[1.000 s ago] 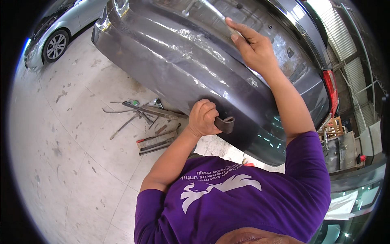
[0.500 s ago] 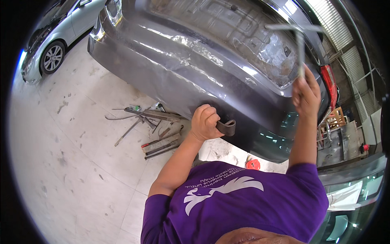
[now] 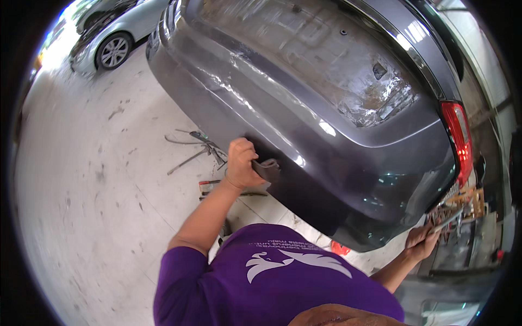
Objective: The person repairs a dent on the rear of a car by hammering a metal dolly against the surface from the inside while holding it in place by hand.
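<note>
My left hand (image 3: 240,164) is closed around a dark, bent piece of metal (image 3: 270,170). Its curved end sticks out on the thumb side, next to the lower edge of the dark grey rear car body panel (image 3: 212,117). Down at the right, beside the panel's corner, my right hand (image 3: 422,243) grips the light handle of a hammer (image 3: 449,219); the head is hard to make out against the background. Creases and shiny uneven patches run along the panel. A recessed area (image 3: 304,49) above has bare, scraped metal.
Several rods and hand tools (image 3: 209,149) lie on the pale floor (image 3: 103,179) under the panel's left side. A red tail light (image 3: 458,138) is at the right. A silver car (image 3: 122,27) stands far left. Something red (image 3: 340,248) sits below the panel.
My right hand has come down from above the panel to the lower right, taking the hammer with it. My left hand still holds the bent metal piece. The whole view has shifted.
</note>
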Demonstrator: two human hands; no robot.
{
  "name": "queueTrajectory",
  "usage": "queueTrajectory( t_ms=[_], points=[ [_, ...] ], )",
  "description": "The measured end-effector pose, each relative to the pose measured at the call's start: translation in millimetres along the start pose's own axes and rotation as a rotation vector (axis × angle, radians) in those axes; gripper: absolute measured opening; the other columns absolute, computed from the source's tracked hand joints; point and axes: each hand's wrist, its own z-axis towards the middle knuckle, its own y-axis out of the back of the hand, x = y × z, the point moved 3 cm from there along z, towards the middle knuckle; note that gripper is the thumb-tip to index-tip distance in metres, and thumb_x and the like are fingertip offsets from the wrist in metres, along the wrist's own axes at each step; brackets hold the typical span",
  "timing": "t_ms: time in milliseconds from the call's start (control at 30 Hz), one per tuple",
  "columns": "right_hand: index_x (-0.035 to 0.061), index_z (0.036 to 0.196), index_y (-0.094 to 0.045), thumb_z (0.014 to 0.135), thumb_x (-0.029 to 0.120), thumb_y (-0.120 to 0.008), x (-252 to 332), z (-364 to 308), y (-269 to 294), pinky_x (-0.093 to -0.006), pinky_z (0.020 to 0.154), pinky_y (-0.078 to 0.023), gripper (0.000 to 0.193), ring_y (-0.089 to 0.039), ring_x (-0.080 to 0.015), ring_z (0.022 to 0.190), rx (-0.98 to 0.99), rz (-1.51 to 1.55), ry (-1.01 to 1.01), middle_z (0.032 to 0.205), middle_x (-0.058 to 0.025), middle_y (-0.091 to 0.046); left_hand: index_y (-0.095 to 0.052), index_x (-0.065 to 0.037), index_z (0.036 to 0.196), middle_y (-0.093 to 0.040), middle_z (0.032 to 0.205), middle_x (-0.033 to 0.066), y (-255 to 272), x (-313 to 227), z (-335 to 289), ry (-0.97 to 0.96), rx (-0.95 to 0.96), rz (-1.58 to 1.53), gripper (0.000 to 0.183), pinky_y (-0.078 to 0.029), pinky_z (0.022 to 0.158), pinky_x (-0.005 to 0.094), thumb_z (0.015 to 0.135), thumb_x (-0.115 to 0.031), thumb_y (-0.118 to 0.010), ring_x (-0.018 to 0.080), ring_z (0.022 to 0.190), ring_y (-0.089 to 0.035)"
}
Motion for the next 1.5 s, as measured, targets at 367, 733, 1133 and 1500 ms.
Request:
queueTrajectory(
  t_ms=[367, 733, 1133, 1500],
  points=[
    [-0.0064, 0.141, -0.048, 0.096, 0.023, -0.069, -54, -1, -26, -0.0223, 0.044, -0.039, 0.058, -0.048, -0.0113, 0.047, -0.046, -0.176, -0.034, 0.064, -0.0095, -0.056, -0.041, -0.009, 0.106, -0.047, 0.103, 0.0125, 8, -1, -16, 0.071, -0.022, 0.179, 0.062, -0.043, 0.083, 0.0403, 0.072, -0.033, -0.087, 0.0282, 0.091, -0.048],
    [-0.0044, 0.141, -0.051, 0.100, 0.023, -0.065, -53, -5, -46, -0.0179, 0.051, -0.037, 0.051, -0.048, -0.0073, 0.056, 0.039, -0.415, -0.086, 0.070, -0.0046, -0.056, -0.035, -0.006, 0.121, -0.045, 0.113, 0.0130, 10, -7, -29, 0.197, -0.052, 0.266, 0.056, -0.044, 0.090, 0.0391, 0.090, -0.033, -0.073, 0.0229, 0.097, -0.048],
    [-0.0042, 0.144, -0.047, 0.101, 0.019, -0.061, -55, -2, -35, -0.0192, 0.051, -0.039, 0.051, -0.048, -0.0072, 0.056, 0.141, -0.475, -0.053, 0.070, -0.0049, -0.057, -0.037, -0.004, 0.121, -0.047, 0.114, 0.0119, 10, -14, -37, 0.340, -0.140, 0.301, 0.046, -0.043, 0.094, 0.0385, 0.093, -0.021, -0.069, 0.0221, 0.099, -0.049],
    [-0.0058, 0.145, -0.044, 0.101, 0.017, -0.059, -50, 4, -34, -0.0191, 0.049, -0.038, 0.052, -0.047, -0.0067, 0.053, 0.230, -0.471, -0.088, 0.068, -0.0061, -0.058, -0.046, -0.002, 0.113, -0.054, 0.105, 0.0069, -28, -66, -23, 0.621, -0.441, 0.275, 0.025, -0.042, 0.096, 0.0326, 0.100, -0.014, -0.063, 0.0167, 0.098, -0.053]
  ],
)
